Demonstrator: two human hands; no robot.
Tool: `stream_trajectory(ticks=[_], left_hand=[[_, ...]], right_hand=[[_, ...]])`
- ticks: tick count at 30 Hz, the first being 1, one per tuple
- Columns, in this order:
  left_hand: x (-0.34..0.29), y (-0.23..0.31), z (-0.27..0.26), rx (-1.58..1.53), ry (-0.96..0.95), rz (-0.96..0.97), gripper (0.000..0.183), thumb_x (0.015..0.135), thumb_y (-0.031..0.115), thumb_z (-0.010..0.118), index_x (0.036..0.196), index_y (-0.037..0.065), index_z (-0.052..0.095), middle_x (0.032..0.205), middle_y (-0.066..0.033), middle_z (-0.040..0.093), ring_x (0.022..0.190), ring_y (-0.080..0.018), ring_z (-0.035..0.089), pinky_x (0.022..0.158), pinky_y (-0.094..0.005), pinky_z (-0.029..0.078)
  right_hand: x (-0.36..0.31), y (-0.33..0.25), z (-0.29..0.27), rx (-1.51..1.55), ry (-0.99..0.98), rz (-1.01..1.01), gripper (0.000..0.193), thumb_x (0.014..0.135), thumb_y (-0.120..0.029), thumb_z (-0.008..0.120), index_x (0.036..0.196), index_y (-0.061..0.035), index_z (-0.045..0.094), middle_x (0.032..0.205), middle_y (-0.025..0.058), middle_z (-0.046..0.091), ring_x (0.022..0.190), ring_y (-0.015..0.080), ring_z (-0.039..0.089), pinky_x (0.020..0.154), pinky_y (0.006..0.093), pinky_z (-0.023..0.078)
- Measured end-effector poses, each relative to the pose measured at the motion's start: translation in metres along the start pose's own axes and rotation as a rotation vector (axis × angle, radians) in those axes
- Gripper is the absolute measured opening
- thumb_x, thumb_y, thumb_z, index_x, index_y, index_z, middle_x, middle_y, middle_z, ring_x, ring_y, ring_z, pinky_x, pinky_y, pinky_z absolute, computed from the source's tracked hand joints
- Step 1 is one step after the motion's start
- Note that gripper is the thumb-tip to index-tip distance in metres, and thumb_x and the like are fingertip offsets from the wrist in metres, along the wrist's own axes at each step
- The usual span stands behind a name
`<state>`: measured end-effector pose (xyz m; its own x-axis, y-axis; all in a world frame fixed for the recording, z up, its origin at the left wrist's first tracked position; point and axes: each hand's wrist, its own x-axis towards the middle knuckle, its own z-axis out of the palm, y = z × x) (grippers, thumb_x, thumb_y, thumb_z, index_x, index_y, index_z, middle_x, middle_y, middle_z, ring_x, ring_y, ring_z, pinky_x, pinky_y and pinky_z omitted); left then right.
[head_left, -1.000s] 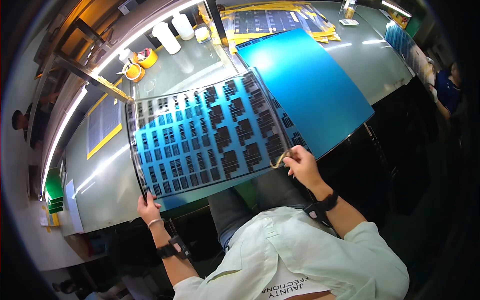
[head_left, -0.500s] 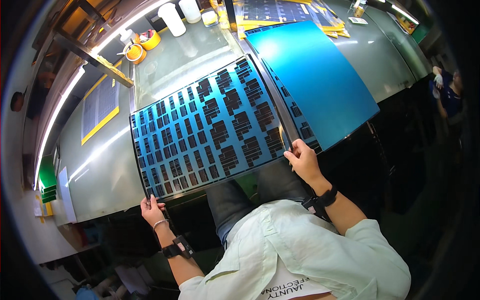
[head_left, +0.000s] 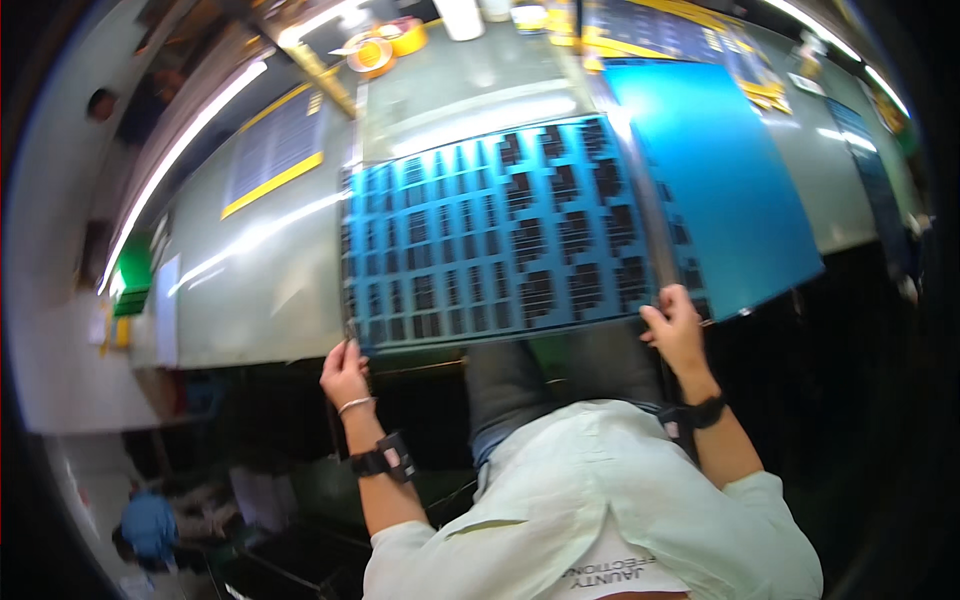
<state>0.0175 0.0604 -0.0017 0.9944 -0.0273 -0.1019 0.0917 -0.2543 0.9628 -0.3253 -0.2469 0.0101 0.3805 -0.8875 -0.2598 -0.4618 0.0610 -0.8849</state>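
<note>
A large blue sheet (head_left: 505, 240) with rows of black rectangular patterns lies over the front of the glass-topped table, its near edge towards my body. At its near left corner my left hand (head_left: 345, 372) is closed, fingertips pinching the edge. My right hand (head_left: 680, 325) is closed at the near right corner, thumb and fingers together on the edge; motion blur softens the grip. Just to the right lies a plain blue sheet (head_left: 730, 180), partly covering another patterned sheet (head_left: 688, 255) whose left strip shows.
Orange tape rolls (head_left: 372, 55) and a white bottle (head_left: 460, 18) stand at the back. Yellow-edged dark sheets lie at the left (head_left: 275, 150) and back right (head_left: 660, 30). A narrow metal strip (head_left: 645, 190) runs between the blue sheets. Another person (head_left: 150, 525) is low at left.
The whole view has swung, so the table, sheets and hands sit farther right in the picture. Both hands stay at the patterned sheet's near corners.
</note>
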Motion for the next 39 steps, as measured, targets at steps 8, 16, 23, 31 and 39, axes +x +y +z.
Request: stream_trajectory(ticks=[8, 16, 23, 31, 39], left_hand=[[0.007, -0.022, -0.005, 0.287, 0.063, 0.433, 0.017, 0.074, 0.006, 0.072, 0.089, 0.000, 0.067, 0.079, -0.0014, 0.056, 0.067, -0.0080, 0.051, 0.062, -0.0215, 0.044], [-0.001, -0.039, -0.003, 0.384, 0.190, 0.399, 0.022, 0.072, 0.015, 0.074, 0.094, 0.012, 0.071, 0.078, -0.0038, 0.046, 0.070, -0.0167, 0.049, 0.063, -0.0284, 0.043], [-0.009, -0.033, 0.011, -0.177, 0.061, 0.087, 0.025, 0.085, 0.002, 0.059, 0.109, -0.004, 0.060, 0.079, -0.0010, 0.062, 0.065, -0.0056, 0.054, 0.061, -0.0190, 0.044], [-0.016, -0.037, 0.017, -0.324, 0.118, 0.002, 0.032, 0.083, -0.001, 0.058, 0.113, 0.001, 0.047, 0.072, -0.0036, 0.059, 0.062, -0.0083, 0.054, 0.058, -0.0211, 0.043], [-0.010, -0.049, -0.027, 0.147, -0.089, -0.093, 0.026, 0.089, 0.029, 0.055, 0.080, 0.005, 0.061, 0.069, -0.0006, 0.058, 0.063, -0.0092, 0.054, 0.056, -0.0239, 0.044]], right_hand=[[-0.003, 0.002, -0.004, 0.110, -0.043, 0.024, 0.018, 0.085, -0.005, 0.055, 0.086, -0.0076, 0.037, 0.071, 0.0082, 0.059, 0.047, 0.0118, 0.058, 0.037, 0.0197, 0.041], [-0.003, -0.002, 0.004, 0.118, -0.041, 0.005, 0.018, 0.085, -0.003, 0.054, 0.085, -0.0077, 0.037, 0.068, 0.0083, 0.059, 0.045, 0.0113, 0.056, 0.038, 0.0191, 0.041], [-0.003, 0.004, 0.004, 0.130, -0.043, -0.025, 0.016, 0.085, -0.004, 0.054, 0.084, -0.0075, 0.038, 0.067, 0.0071, 0.058, 0.045, 0.0109, 0.056, 0.039, 0.0189, 0.042], [0.005, -0.007, -0.009, 0.152, -0.042, 0.015, 0.022, 0.083, -0.005, 0.057, 0.099, -0.0053, 0.042, 0.064, 0.0065, 0.056, 0.046, 0.0121, 0.056, 0.040, 0.0222, 0.042], [0.067, -0.058, -0.013, -1.007, -0.116, -0.865, 0.051, 0.068, -0.017, 0.070, 0.117, -0.0148, 0.056, 0.122, 0.0137, 0.045, 0.121, 0.0338, 0.037, 0.090, 0.0406, 0.038]])
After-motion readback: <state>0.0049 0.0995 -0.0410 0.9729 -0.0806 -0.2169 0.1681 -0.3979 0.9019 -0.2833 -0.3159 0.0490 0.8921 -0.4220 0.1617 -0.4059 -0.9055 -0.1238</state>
